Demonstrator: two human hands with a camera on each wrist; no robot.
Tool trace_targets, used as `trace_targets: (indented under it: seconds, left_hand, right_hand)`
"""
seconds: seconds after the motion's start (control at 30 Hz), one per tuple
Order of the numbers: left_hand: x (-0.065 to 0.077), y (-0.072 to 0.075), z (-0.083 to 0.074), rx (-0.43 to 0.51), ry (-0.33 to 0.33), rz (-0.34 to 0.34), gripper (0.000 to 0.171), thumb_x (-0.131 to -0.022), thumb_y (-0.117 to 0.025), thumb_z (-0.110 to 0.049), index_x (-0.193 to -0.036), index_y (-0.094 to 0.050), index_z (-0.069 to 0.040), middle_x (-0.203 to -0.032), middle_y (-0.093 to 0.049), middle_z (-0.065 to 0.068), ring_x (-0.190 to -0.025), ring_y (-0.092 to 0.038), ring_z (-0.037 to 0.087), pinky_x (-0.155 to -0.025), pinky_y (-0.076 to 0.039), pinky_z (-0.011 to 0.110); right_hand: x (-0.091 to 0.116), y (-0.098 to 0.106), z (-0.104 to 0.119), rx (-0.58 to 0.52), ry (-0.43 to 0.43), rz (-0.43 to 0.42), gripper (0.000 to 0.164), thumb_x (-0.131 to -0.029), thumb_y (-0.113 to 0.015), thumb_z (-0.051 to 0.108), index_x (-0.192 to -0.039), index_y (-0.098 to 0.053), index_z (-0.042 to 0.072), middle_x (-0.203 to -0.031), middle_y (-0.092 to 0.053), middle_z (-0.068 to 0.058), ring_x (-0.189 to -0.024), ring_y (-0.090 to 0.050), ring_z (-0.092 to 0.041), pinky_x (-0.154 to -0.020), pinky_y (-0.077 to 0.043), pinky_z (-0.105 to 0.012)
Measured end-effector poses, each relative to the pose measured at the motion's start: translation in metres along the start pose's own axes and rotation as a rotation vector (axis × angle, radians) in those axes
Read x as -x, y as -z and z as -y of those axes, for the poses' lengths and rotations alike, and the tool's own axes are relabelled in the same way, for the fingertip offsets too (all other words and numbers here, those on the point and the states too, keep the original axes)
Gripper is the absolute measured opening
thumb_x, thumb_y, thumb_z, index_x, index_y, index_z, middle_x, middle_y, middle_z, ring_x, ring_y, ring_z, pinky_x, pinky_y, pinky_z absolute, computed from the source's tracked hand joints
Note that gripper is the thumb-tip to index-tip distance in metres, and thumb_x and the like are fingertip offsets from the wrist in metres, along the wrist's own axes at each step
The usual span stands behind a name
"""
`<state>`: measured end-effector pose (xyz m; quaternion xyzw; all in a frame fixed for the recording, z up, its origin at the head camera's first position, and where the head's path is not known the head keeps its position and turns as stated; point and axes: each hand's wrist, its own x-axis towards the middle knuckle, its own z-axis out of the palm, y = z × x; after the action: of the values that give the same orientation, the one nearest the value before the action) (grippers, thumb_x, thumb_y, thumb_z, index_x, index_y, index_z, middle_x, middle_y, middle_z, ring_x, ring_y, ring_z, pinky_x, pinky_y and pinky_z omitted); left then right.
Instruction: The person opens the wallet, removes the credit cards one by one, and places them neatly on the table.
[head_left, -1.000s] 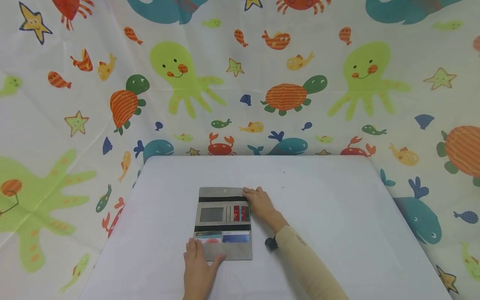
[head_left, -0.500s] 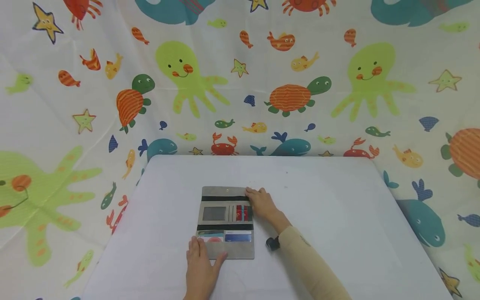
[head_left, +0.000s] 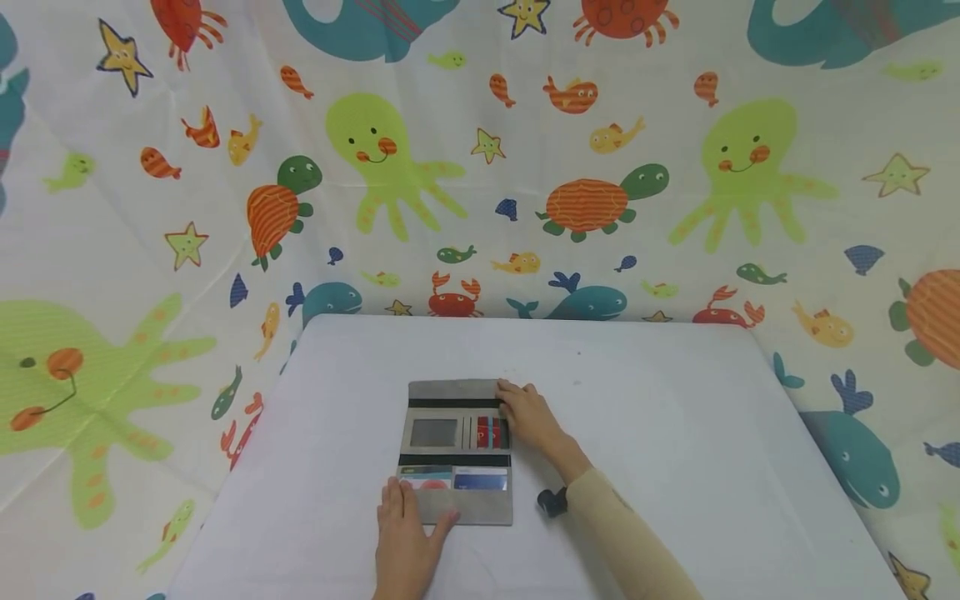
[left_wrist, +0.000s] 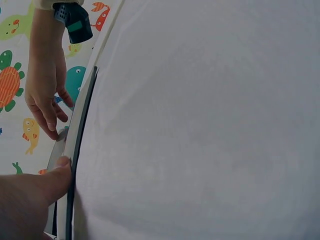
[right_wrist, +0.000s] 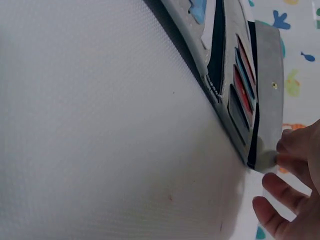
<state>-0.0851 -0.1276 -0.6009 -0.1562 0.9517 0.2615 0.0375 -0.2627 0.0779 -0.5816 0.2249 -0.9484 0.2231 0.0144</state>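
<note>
A grey long wallet [head_left: 459, 507] lies unfolded on the white table in the head view, cards showing in its slots. My right hand [head_left: 531, 419] pinches the corner of its far flap [right_wrist: 270, 75], between thumb and fingers in the right wrist view; the flap tilts up from the rest. My left hand [head_left: 407, 533] rests at the near left corner, fingers fairly straight along the left side and thumb at the near edge. In the left wrist view the left thumb [left_wrist: 59, 182] touches that edge; the left hand's other fingers are mostly hidden there.
The white table [head_left: 675, 433] spreads around the wallet. Behind and beside it hangs a cloth [head_left: 495, 183] printed with sea animals. A small black device [head_left: 552, 502] sits at the right wrist, below the beige sleeve [head_left: 622, 533].
The far flap has begun to lift under the right hand, and its snap no longer shows in the head view. The left hand stays in place; the head view has shifted slightly.
</note>
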Motion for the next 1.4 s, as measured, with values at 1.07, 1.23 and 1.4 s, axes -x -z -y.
trace_targets:
  seconds: [1.07, 1.23, 1.4]
  left_hand:
    - [0.005, 0.001, 0.0, -0.011, 0.021, -0.01, 0.109, -0.079, -0.076, -0.06, -0.151, -0.032, 0.01, -0.163, -0.02, 0.03, -0.15, -0.02, 0.049, -0.116, -0.027, 0.064]
    - [0.004, 0.0, 0.001, -0.017, 0.017, -0.015, 0.11, -0.079, -0.075, -0.061, -0.151, -0.032, 0.01, -0.163, -0.021, 0.029, -0.15, -0.021, 0.048, -0.116, -0.027, 0.064]
    - [0.003, 0.0, 0.001, -0.004, -0.014, -0.031, 0.108, -0.08, -0.075, -0.059, -0.15, -0.032, 0.012, -0.161, -0.022, 0.032, -0.15, -0.022, 0.05, -0.116, -0.027, 0.064]
  right_hand:
    - [0.05, 0.006, 0.038, -0.053, -0.027, 0.144, 0.035, -0.087, -0.077, 0.034, -0.111, -0.065, 0.011, -0.101, -0.062, 0.0, -0.091, -0.057, -0.014, -0.086, -0.057, -0.035]
    - [0.056, 0.005, 0.042, -0.068, -0.045, 0.188, 0.036, -0.084, -0.079, 0.036, -0.107, -0.063, 0.014, -0.096, -0.061, 0.002, -0.087, -0.057, -0.011, -0.084, -0.057, -0.032]
    - [0.06, 0.003, 0.046, -0.094, -0.046, 0.226, 0.034, -0.083, -0.081, 0.034, -0.103, -0.063, 0.015, -0.09, -0.059, 0.005, -0.079, -0.053, -0.007, -0.075, -0.054, -0.025]
